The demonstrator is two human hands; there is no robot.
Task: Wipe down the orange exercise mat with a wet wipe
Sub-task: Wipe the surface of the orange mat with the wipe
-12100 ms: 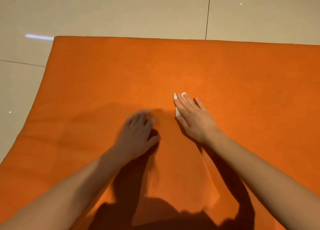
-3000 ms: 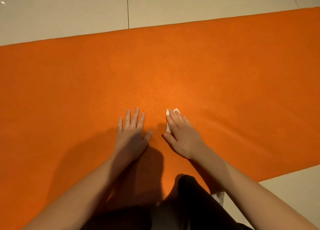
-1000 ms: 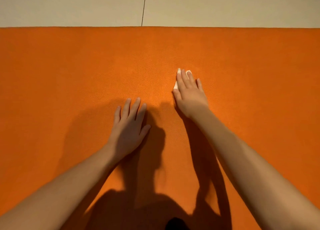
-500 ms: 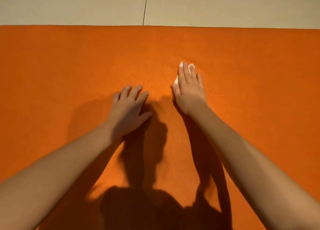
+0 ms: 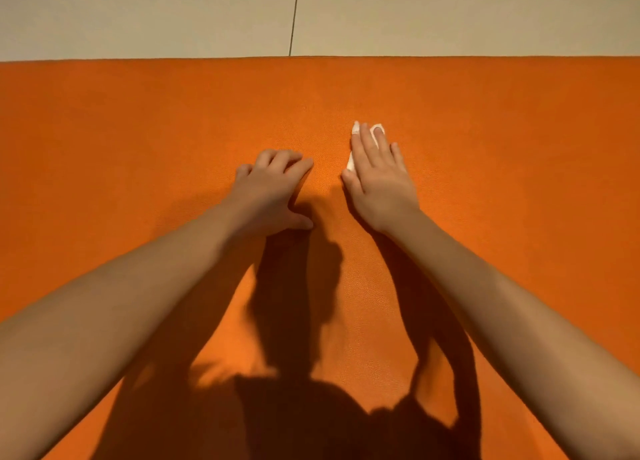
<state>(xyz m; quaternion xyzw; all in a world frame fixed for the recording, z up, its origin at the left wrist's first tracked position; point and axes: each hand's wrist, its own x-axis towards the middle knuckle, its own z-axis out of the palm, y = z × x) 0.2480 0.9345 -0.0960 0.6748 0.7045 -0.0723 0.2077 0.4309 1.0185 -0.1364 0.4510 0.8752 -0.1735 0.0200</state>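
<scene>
Since the preceding frame the left hand [image 5: 273,192] has advanced up the orange exercise mat [image 5: 138,130] and bent its fingers further. The mat, finely pebbled and matte, spans the view. Its far edge lies straight against glossy beige floor tiles [image 5: 138,12] split by one dark grout line [image 5: 294,12]. The left hand holds nothing, with half-bent fingertips and a spread thumb on the mat. The right hand [image 5: 379,179] lies flat, its straight fingers pressing the folded white wet wipe [image 5: 350,161] onto the mat. Both forearms cast dark shadows.

Orange mat [image 5: 138,154] on tiled floor [image 5: 138,16]
</scene>
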